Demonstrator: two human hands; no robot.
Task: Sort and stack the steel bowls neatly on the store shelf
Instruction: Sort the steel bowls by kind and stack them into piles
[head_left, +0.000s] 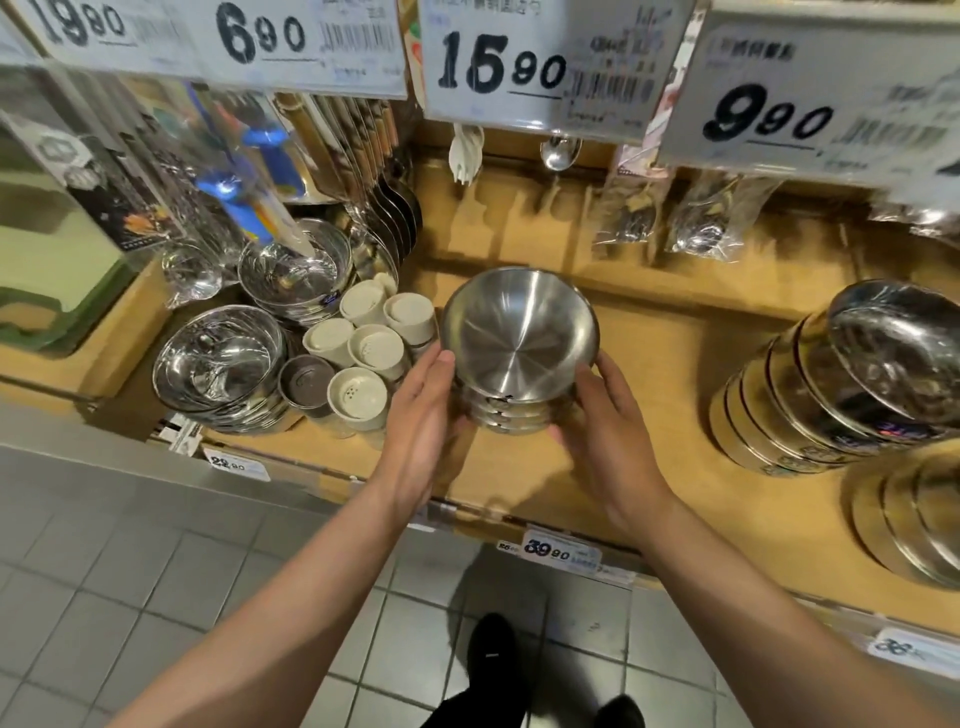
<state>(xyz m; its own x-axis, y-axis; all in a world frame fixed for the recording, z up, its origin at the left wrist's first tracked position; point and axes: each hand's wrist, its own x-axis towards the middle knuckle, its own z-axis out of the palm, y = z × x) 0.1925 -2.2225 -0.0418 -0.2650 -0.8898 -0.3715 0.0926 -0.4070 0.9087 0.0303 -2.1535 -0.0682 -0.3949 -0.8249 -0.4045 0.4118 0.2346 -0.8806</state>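
A: What is the surface like here?

B: A store shelf (649, 364) of pale wood runs across the middle of the frame, with a raised back ledge and a front lip carrying small price labels. Grey floor tiles (156, 582) fill the lower left, and dark shoes show at the bottom centre.

A: Where are the bowls?

B: A stack of steel bowls (519, 338) stands at frame centre on the shelf, mouths up, brushed finish. The left hand (421, 415) lies flat along the stack's left side, fingers straight and together. The right hand (602, 421) cups the right side; its fingers bend round the lower bowls, though I cannot tell how firmly.

A: And around them?

B: At centre left, shiny wrapped bowls (218, 358) sit in two piles, with cream shaker cups (363, 338) just beside the central stack. At the right edge, a leaning stack of wider steel dishes (831, 384) rests well apart from the hands.

A: Above?

B: Large price tags (493, 67) hang along the top of the frame, and packaged utensils (218, 171) dangle at upper left.
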